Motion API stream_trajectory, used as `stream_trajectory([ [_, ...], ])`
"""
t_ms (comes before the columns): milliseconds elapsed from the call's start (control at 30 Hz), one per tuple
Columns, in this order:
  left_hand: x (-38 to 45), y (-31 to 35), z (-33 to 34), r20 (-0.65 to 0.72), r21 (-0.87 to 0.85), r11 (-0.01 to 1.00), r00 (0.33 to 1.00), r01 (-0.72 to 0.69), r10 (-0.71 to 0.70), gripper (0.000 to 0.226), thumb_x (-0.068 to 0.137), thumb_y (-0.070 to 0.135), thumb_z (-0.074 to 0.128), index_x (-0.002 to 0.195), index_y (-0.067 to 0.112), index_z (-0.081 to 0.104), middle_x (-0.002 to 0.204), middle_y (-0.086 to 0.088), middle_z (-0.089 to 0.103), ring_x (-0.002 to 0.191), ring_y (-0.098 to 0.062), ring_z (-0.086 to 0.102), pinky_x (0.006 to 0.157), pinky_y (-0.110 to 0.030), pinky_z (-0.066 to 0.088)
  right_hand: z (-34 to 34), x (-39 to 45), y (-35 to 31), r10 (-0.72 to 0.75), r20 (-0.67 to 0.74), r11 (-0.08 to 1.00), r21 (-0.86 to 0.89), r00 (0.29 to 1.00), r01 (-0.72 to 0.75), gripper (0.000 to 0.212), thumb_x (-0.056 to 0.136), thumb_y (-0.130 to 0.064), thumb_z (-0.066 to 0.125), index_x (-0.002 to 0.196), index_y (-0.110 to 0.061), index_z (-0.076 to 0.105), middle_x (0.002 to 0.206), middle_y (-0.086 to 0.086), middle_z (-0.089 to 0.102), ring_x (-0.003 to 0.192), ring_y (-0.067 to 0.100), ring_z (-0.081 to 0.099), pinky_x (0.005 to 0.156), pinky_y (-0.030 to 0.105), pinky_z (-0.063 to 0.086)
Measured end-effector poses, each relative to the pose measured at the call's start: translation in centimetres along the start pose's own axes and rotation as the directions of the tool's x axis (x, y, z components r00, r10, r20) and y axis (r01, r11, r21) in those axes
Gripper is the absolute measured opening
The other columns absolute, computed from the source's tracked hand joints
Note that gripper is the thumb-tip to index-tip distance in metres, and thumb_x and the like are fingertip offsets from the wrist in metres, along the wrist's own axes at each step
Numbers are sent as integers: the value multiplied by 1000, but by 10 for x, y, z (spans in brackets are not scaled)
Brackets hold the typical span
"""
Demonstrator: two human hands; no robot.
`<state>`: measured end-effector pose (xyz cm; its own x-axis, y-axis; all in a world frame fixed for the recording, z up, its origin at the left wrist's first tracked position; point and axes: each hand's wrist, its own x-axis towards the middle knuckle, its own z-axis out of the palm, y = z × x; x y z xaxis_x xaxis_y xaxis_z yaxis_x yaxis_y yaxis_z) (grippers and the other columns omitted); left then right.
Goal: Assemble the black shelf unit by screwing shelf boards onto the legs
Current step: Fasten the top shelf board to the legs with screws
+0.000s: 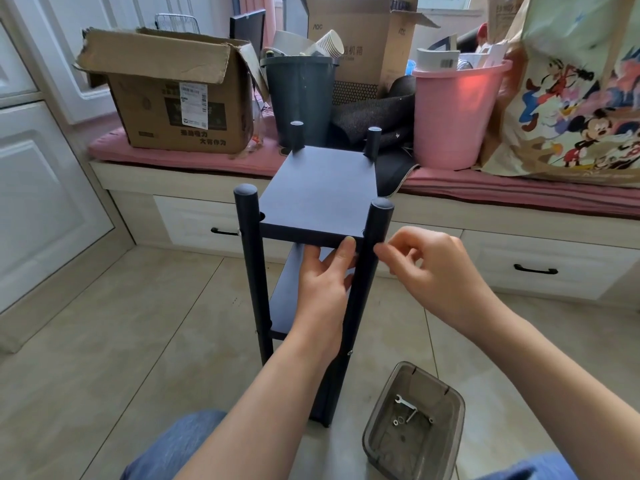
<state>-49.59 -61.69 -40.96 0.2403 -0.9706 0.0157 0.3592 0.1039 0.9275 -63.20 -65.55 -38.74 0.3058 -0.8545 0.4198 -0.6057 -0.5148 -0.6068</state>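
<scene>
Both hands at near-right leg [375,233] | left hand [325,271] props top shelf board [318,195] | right hand [426,261] pinching

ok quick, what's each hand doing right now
Left hand: fingers straight, pressing up under the top shelf board beside the front right leg; open.
Right hand: fingertips pinched at that leg; what they hold is too small to tell.
</scene>
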Motion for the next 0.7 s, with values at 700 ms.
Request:
stream_trajectory([
  [700, -22, 2, -21, -225, 90, 984, 960, -151, 168, 73, 87, 9, 77, 131, 35, 24, 107, 8, 75, 110, -2, 67, 86, -18, 50, 18, 29, -30, 161, 252, 896, 369, 954, -248, 92, 71, -39, 83, 143, -52, 26, 119, -4, 58, 92, 8, 68, 84, 27, 54],
])
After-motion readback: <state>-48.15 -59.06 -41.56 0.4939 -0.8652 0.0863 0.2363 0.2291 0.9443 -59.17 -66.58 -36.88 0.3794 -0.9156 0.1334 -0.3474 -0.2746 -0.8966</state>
